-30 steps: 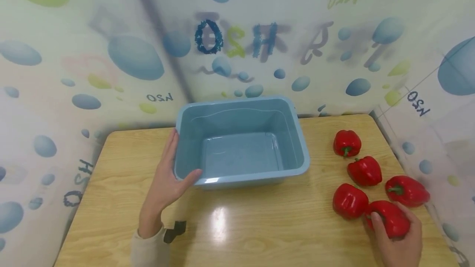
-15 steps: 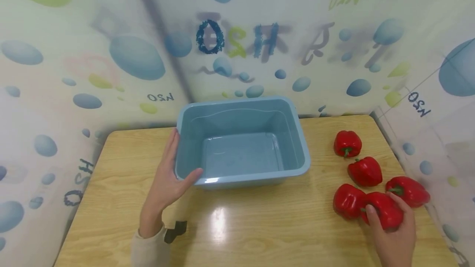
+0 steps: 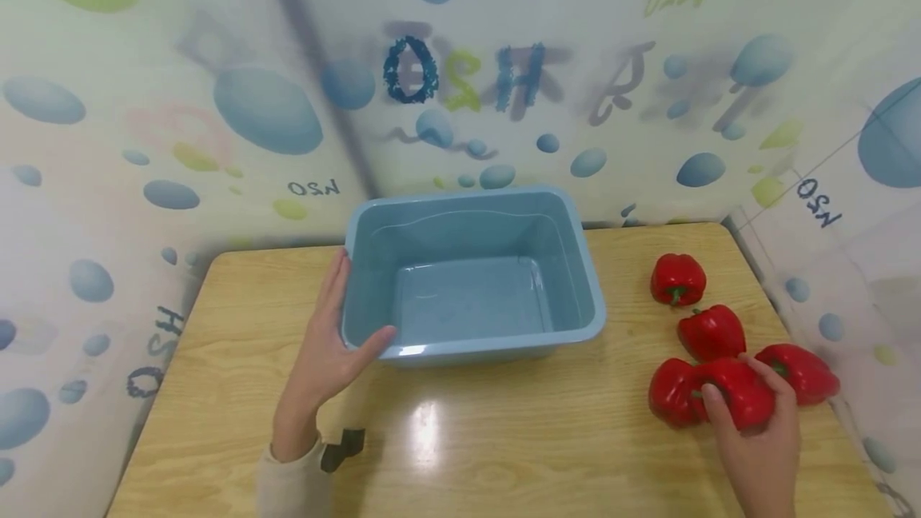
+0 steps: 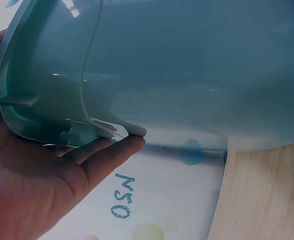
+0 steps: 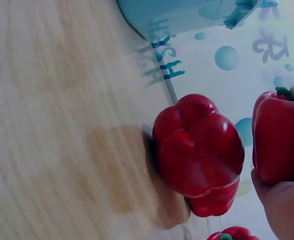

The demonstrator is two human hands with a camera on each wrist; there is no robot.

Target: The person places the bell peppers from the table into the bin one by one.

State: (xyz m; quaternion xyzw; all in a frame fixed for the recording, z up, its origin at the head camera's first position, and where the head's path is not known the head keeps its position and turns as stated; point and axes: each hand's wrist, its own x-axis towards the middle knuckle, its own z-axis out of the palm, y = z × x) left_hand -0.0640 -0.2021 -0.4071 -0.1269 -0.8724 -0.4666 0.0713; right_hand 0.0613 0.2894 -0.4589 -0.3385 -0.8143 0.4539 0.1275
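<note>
My left hand (image 3: pixel 324 358) rests against the near left corner of a light blue plastic basin (image 3: pixel 504 344), its fingers straight along the outer wall and its thumb at the rim. In the left wrist view two fingertips touch the basin's wall (image 4: pixel 196 75). On the right, my right hand (image 3: pixel 763 446) holds a red bell pepper (image 3: pixel 741 394) between thumb and fingers, raised off the table in the right wrist view. It partly covers another red bell pepper (image 3: pixel 669 392) in the head view. Other red bell peppers (image 3: pixel 712 332) lie close by.
The wooden table (image 3: pixel 201 390) ends against a patterned sheet (image 3: pixel 460 126) at the back and sides. One bell pepper (image 3: pixel 678 278) lies at the back right, and another (image 3: pixel 804 374) near the right edge. Dark patches (image 3: pixel 341 450) show beside the left sleeve.
My right hand has lifted the held bell pepper and moved it up and leftward in the head view, over its neighbour. The left hand and basin stay in place.
</note>
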